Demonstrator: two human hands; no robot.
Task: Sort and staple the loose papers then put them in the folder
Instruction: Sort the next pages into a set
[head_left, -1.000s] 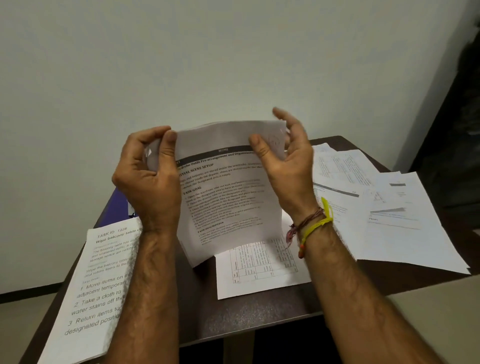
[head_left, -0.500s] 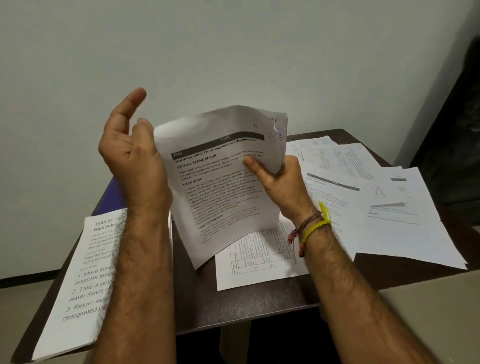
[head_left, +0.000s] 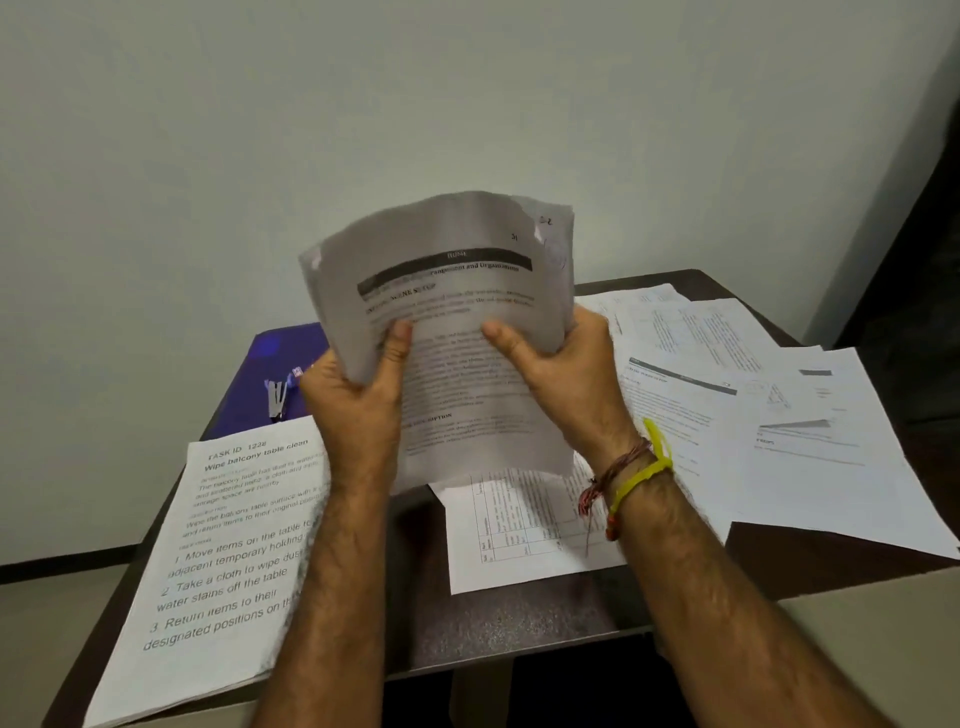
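Head cam shows both hands, left hand (head_left: 358, 400) and right hand (head_left: 566, 374), gripping the held sheets (head_left: 457, 332) above the dark table (head_left: 519, 623), so I'd tap the edges square before grabbing the stapler (head_left: 278, 397) on the blue folder (head_left: 280, 353), plain wall (head_left: 363, 104) behind.

Dim, even indoor light with a greenish cast; no hard shadows. The held papers (head_left: 441, 322) are motion-blurred, their print smeared. Wide-angle bending shows toward 3 and 9 o'clock, and 3 o'clock falls dark.
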